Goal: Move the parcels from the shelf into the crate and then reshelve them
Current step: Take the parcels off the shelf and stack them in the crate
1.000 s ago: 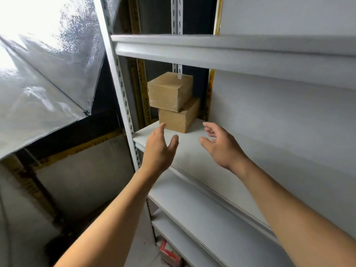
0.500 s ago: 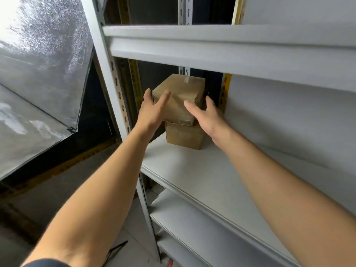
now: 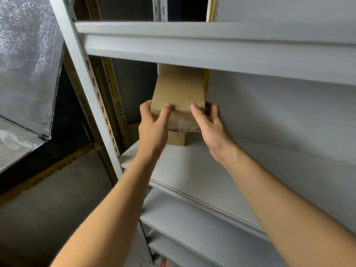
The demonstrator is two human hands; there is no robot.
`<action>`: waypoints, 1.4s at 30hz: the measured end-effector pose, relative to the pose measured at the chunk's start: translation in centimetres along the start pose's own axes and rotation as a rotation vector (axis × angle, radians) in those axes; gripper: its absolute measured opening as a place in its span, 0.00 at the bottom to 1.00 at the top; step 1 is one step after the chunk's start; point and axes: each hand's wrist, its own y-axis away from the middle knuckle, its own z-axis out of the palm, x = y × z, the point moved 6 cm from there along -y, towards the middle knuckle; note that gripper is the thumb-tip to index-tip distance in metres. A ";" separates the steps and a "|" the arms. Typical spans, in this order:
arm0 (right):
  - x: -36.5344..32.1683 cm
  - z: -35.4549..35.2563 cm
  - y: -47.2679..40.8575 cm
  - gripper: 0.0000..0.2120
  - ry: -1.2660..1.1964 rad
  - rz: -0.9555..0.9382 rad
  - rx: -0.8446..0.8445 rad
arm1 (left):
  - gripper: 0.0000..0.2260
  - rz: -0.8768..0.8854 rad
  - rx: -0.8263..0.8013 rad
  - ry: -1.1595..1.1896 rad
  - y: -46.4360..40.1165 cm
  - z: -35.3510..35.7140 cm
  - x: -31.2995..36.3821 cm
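Observation:
Two brown cardboard parcels are stacked at the back left of a white shelf board [image 3: 192,170]. The top parcel [image 3: 179,93] tilts with its near edge toward me; clear tape shows on its front. My left hand [image 3: 154,126] grips its left near corner, thumb on top. My right hand [image 3: 210,124] holds its right near corner, fingers curled round the side. The lower parcel [image 3: 176,138] lies flat beneath, mostly hidden by the top one and my hands. No crate is in view.
A white shelf board [image 3: 212,47] hangs close above the parcels. A perforated white upright [image 3: 90,89] stands at the left. Lower shelves [image 3: 192,224] run below. A silvery sheet [image 3: 25,74] hangs at far left, and a grey wall panel [image 3: 279,116] backs the shelf.
My hands have gone from reaching toward the stack to holding the top parcel at both near corners. The parcel has tipped, its near edge now toward me.

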 end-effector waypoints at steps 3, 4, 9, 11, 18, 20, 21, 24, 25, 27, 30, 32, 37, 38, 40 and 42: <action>1.3 -4.2 4.6 0.24 -0.050 0.040 0.049 | 0.24 0.000 -0.126 0.057 4.9 2.2 -0.5; 1.7 -5.9 6.3 0.23 -0.052 0.038 0.070 | 0.25 0.003 -0.172 0.057 6.6 3.2 -0.6; 2.1 -14.9 16.2 0.22 -0.044 0.036 0.186 | 0.25 0.042 -0.407 0.046 15.7 9.0 0.8; 1.5 -19.1 20.7 0.23 -0.015 0.023 0.246 | 0.26 0.059 -0.487 0.054 19.8 11.8 2.0; -1.1 -34.0 37.7 0.24 0.124 0.066 0.539 | 0.28 0.025 -0.794 0.174 35.6 22.7 6.9; -1.8 -37.5 42.9 0.24 0.137 0.099 0.643 | 0.29 0.014 -0.909 0.209 40.4 25.8 8.2; -2.2 -39.0 45.4 0.25 0.136 0.115 0.698 | 0.29 0.011 -0.965 0.222 42.7 27.2 8.9; -3.3 -42.8 52.9 0.27 0.121 0.150 0.893 | 0.25 0.047 -1.152 0.237 49.5 31.2 11.5; -3.6 -43.8 55.2 0.27 0.121 0.162 0.960 | 0.24 0.067 -1.212 0.249 51.6 32.4 12.3; -3.7 -45.4 59.8 0.27 0.128 0.194 1.098 | 0.22 0.097 -1.335 0.277 56.0 34.6 13.5; -3.8 -47.0 66.8 0.22 0.122 0.202 1.317 | 0.19 0.105 -1.524 0.281 63.2 37.0 14.8; -4.5 -47.3 70.9 0.18 0.126 0.193 1.432 | 0.19 0.093 -1.620 0.281 67.7 38.2 15.0; -5.4 -46.8 80.8 0.26 0.146 0.203 1.593 | 0.20 0.164 -1.846 0.283 78.5 39.0 16.0; -5.6 -46.5 82.9 0.29 0.150 0.208 1.632 | 0.19 0.174 -1.895 0.290 80.5 38.8 16.3; -6.1 -45.8 86.9 0.29 0.178 0.209 1.706 | 0.20 0.190 -1.994 0.299 84.6 38.1 17.3; -6.9 -44.9 91.0 0.27 0.182 0.199 1.785 | 0.23 0.201 -2.092 0.303 88.9 37.0 18.6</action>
